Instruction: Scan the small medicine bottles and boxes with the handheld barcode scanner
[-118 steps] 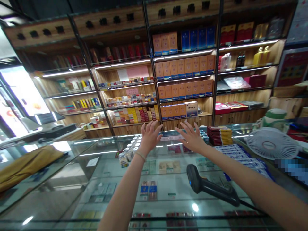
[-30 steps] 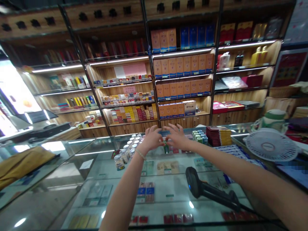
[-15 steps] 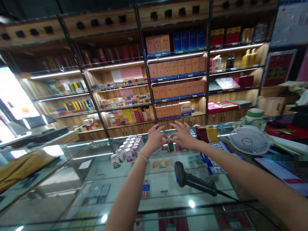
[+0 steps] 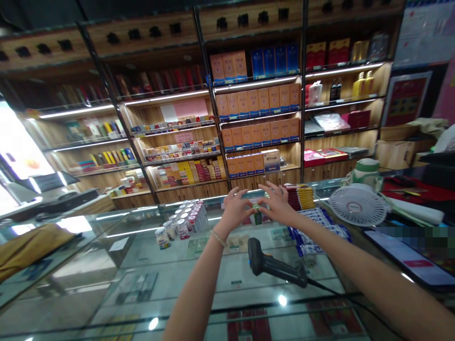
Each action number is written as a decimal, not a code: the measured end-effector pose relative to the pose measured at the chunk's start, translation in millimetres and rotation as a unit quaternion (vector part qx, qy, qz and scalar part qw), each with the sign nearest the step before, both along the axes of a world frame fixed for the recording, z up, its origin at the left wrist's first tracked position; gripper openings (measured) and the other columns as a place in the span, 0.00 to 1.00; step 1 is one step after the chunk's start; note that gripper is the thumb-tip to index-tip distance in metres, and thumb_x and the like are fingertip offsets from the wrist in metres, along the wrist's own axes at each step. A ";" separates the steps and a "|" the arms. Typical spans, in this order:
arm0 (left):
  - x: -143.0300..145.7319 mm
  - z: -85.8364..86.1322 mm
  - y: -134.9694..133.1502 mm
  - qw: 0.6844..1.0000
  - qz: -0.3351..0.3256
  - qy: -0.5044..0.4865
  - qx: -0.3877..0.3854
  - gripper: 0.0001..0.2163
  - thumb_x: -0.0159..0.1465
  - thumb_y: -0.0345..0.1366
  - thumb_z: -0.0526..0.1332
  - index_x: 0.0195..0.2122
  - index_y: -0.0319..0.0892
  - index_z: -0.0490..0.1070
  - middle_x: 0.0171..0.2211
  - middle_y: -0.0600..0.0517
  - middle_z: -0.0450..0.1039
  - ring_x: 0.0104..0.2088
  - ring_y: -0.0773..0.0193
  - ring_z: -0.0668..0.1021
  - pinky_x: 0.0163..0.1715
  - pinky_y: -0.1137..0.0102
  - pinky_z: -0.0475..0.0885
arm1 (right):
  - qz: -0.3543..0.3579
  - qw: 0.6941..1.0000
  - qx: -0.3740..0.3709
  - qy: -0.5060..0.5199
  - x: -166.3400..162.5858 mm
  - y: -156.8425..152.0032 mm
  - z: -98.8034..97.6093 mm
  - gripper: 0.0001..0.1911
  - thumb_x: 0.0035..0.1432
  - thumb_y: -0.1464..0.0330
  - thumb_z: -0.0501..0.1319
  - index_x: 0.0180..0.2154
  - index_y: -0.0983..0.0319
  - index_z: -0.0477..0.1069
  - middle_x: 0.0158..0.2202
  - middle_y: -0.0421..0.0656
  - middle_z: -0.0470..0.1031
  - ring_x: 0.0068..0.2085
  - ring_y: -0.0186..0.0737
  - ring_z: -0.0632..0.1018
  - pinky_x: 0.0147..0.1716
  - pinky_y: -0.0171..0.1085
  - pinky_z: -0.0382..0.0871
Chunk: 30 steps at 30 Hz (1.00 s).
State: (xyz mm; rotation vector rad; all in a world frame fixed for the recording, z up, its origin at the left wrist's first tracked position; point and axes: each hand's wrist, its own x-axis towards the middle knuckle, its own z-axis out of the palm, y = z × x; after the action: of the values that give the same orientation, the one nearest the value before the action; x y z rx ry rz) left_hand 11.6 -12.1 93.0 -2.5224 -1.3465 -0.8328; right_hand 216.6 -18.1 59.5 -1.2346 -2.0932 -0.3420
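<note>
Over the far part of the glass counter (image 4: pixel 209 270), my left hand (image 4: pixel 235 208) and my right hand (image 4: pixel 279 206) face each other. Between them is a small green container (image 4: pixel 258 217), gripped from both sides with the thumbs close to its top. The other fingers arch away over it and partly hide what lies behind. The container's exact kind is too small to make out. Nearer to me a black barcode scanner (image 4: pixel 275 267) lies on the glass, its cable running to the lower right.
Rows of small white-lidded jars (image 4: pixel 183 222) stand left of my hands. On the right are blue-and-white packets (image 4: pixel 316 229), a stack of red-and-yellow packs (image 4: pixel 300 196), a white fan (image 4: pixel 357 206), a green-lidded jug (image 4: pixel 366 173) and a phone-like screen (image 4: pixel 408 258). Shelves of orange boxes (image 4: pixel 263 102) line the back.
Both hands have shifted right over the counter, and the green container between them has moved right too. The view has turned slightly, so the shelves and scanner appear further left.
</note>
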 end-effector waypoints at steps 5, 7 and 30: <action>3.0 -16.4 4.4 0.999 0.005 -0.039 0.011 0.07 0.58 0.40 0.71 0.38 0.51 0.80 0.62 0.53 0.70 0.67 0.45 0.61 0.63 0.44 0.59 | -0.005 0.999 0.021 0.030 2.9 4.1 -10.7 0.09 0.63 0.62 0.61 0.42 0.54 0.79 0.69 0.45 0.60 0.70 0.55 0.53 0.64 0.64 0.43; 4.2 -21.2 5.8 0.999 0.002 -0.045 0.011 0.09 0.58 0.40 0.72 0.39 0.51 0.80 0.62 0.52 0.70 0.67 0.45 0.61 0.64 0.45 0.59 | -0.006 0.999 0.023 0.045 4.1 5.3 -14.7 0.09 0.63 0.61 0.61 0.41 0.54 0.79 0.69 0.45 0.61 0.70 0.55 0.53 0.64 0.64 0.43; 9.6 -47.7 4.8 0.999 0.031 -0.025 -0.025 0.07 0.56 0.39 0.73 0.35 0.50 0.80 0.62 0.51 0.70 0.66 0.44 0.62 0.62 0.44 0.57 | -0.031 0.984 0.053 0.166 17.1 4.7 -47.2 0.15 0.66 0.57 0.56 0.45 0.53 0.77 0.69 0.44 0.58 0.69 0.56 0.53 0.63 0.61 0.48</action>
State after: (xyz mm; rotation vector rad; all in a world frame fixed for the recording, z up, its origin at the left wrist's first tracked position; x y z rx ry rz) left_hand 21.2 -7.3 45.3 -2.4993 -1.4713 -0.8652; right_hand 233.7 -13.4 12.3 -1.2041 -1.7351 -0.2524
